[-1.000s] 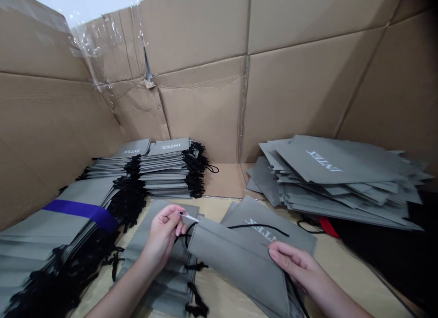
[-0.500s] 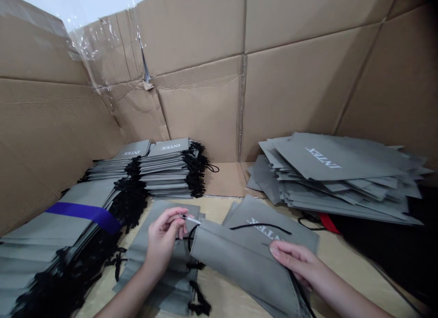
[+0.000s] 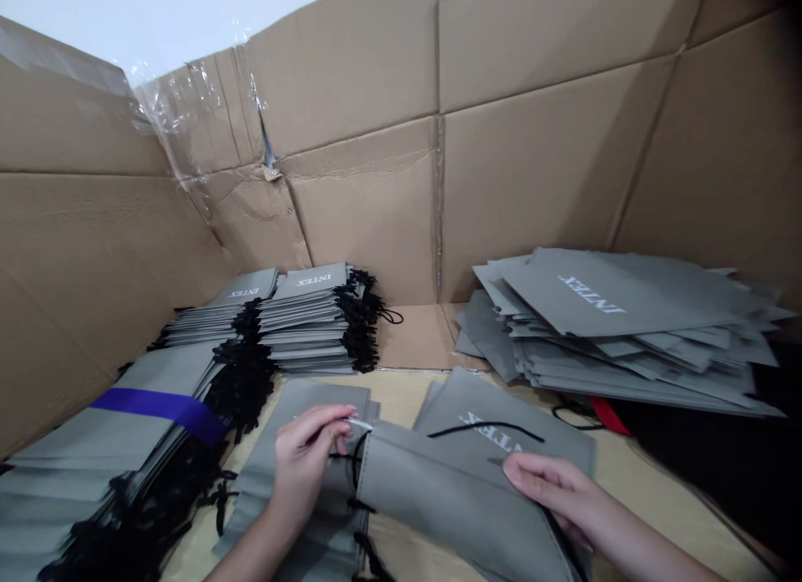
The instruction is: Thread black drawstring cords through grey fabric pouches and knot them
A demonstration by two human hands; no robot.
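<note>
My left hand (image 3: pixel 313 444) pinches a thin silvery needle-like tool (image 3: pixel 362 424) at the upper left corner of a grey fabric drawstring bag (image 3: pixel 439 490). The tool's far end is hidden in the fabric. My right hand (image 3: pixel 555 490) is closed on the bag's right side, thumb on top. A length of black cord (image 3: pixel 485 425) lies across the bags just beyond it. Under the held bag are more flat grey bags (image 3: pixel 467 390) with white INTEX print. Below my left hand is a row of overlapping grey bags (image 3: pixel 263 490) with knotted black cords.
Corded bag stacks (image 3: pixel 310 315) stand at the back left. Nearer on the left, a purple band (image 3: pixel 159 407) lies across another pile. A loose heap of grey bags (image 3: pixel 626 315) sits at the right, beside black material (image 3: pixel 695 473). Cardboard walls (image 3: pixel 363 173) surround the work surface.
The view has tilted up slightly, so everything sits lower. My left hand has closed in on the bag's corner, and less of the silvery tool shows. The right hand keeps its hold.
</note>
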